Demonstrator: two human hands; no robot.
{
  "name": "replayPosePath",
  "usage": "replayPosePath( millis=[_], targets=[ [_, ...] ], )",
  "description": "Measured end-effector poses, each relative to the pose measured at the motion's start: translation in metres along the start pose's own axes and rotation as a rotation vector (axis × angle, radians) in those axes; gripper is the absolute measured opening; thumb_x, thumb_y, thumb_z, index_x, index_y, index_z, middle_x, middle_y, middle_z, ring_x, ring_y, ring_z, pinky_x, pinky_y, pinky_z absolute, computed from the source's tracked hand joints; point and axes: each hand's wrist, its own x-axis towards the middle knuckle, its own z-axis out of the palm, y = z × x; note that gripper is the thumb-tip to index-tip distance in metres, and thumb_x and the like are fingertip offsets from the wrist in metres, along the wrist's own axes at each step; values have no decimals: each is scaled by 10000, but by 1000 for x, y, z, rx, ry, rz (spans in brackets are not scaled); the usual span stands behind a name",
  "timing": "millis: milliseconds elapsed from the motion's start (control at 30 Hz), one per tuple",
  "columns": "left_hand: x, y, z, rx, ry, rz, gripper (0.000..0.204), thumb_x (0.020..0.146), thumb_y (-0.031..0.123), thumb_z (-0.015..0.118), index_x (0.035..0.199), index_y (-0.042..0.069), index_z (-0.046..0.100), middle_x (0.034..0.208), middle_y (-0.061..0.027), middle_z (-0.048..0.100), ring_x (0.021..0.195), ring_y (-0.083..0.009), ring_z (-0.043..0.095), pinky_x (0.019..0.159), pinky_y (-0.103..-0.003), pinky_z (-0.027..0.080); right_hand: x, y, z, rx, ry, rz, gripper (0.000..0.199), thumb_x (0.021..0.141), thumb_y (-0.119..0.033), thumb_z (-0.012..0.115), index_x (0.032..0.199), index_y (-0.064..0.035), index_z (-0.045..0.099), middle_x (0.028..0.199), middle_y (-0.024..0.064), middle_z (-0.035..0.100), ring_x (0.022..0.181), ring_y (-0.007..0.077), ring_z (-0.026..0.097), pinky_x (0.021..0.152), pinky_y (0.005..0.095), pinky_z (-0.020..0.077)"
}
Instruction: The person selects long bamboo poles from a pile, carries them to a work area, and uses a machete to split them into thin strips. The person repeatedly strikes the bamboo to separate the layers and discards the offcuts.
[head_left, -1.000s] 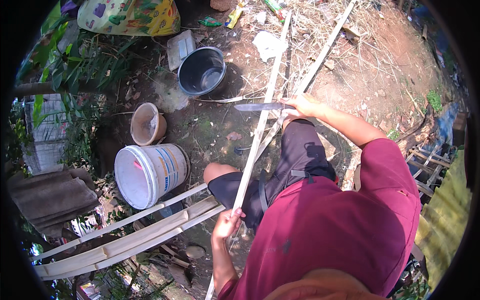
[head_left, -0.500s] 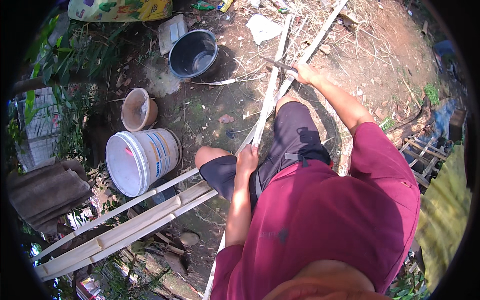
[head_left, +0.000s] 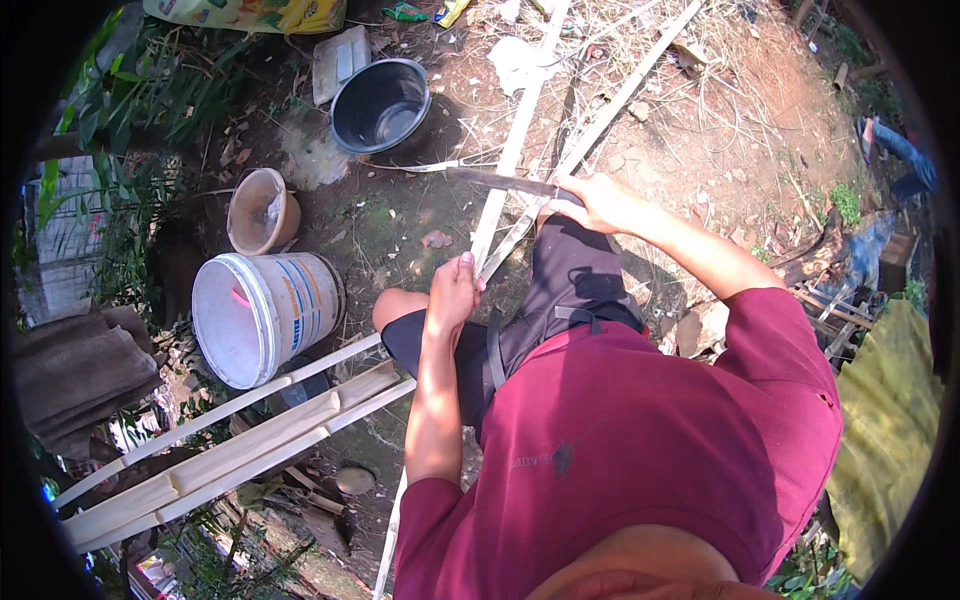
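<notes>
My left hand (head_left: pixel 455 290) is closed round the near end of a pale split bamboo strip (head_left: pixel 517 130), which slants away from me over the ground. In my right hand (head_left: pixel 600 203) is a long dark-bladed knife (head_left: pixel 500 181); the fingers wrap its handle and hide most of it. The blade points left and lies across the strip, a short way beyond my left hand; I cannot tell whether its edge bites into the bamboo. A second bamboo strip (head_left: pixel 630 88) runs under my right hand toward the far right, crossing close to the first near my knee.
To the left stand a white bucket (head_left: pixel 235 320), a brown pot (head_left: pixel 262 212) and a black basin (head_left: pixel 380 105). Wider split bamboo lengths (head_left: pixel 250 450) lie at the lower left. Thin shavings (head_left: pixel 690 130) litter the far ground, beside a white plastic bag (head_left: pixel 515 62).
My right hand has drawn the knife nearer along the strip, and its blade now shows longer. My left hand has shifted left and a little farther from my body.
</notes>
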Motion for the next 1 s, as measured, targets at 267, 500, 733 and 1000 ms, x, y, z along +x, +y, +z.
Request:
replayPosePath(
  millis=[267,500,733,1000],
  targets=[
    [-9,32,-6,103,54,140,460,1086,340,429,771,39,575,559,16,494,461,-68,451,437,-265,357,0,8,28,-246,93,-207,445,932,-497,636,1283,-227,597,929,188,671,773,419,675,669,486,560],
    [-99,30,-11,200,104,121,430,1067,324,478,828,3,635,599,-6,559,479,-83,504,462,-267,408,81,147,-100,-382,298,287,476,980,-519,526,1233,-130,629,910,233,712,937,426,688,831,517,542],
    [-117,17,-21,354,259,146,488,1068,336,452,761,-6,615,552,-50,560,502,-138,545,513,-343,437,48,34,-52,-296,106,-142,452,991,-504,532,1223,-121,598,837,208,689,830,433,680,721,518,533],
    [-174,-28,-35,332,337,28,463,1056,306,500,714,14,610,542,-44,541,513,-111,503,514,-326,416,54,31,-51,-240,165,-128,483,977,-504,560,1253,-109,603,771,207,690,781,426,694,712,504,553]
  ],
)
